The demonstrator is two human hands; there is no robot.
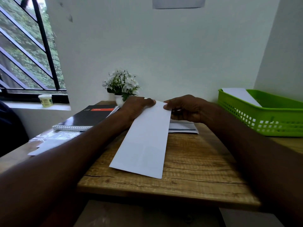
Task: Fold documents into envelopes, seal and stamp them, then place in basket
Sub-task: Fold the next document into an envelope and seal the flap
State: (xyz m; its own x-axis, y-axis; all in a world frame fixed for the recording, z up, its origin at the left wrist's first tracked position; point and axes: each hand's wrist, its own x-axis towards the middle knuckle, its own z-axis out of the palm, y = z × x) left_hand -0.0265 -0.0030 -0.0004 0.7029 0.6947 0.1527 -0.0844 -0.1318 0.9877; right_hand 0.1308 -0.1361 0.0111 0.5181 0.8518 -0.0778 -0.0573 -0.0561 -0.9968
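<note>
Left grip: our left hand (139, 106) pinches the far left corner of the folded document (144, 141).
Right grip: our right hand (185, 108) pinches the far right corner of the same paper.
Document: it slopes down from both grips toward us, and its near edge rests on the worktop (196, 161).
Envelope: we judge that the white piece (183, 128) lying just under the right grip is one.
Basket: the green basket (262, 118) stands well to the right of the right grip, with a paper inside.
Advice: we should keep both corners level and press the crease flat before we slide the paper in.
</note>
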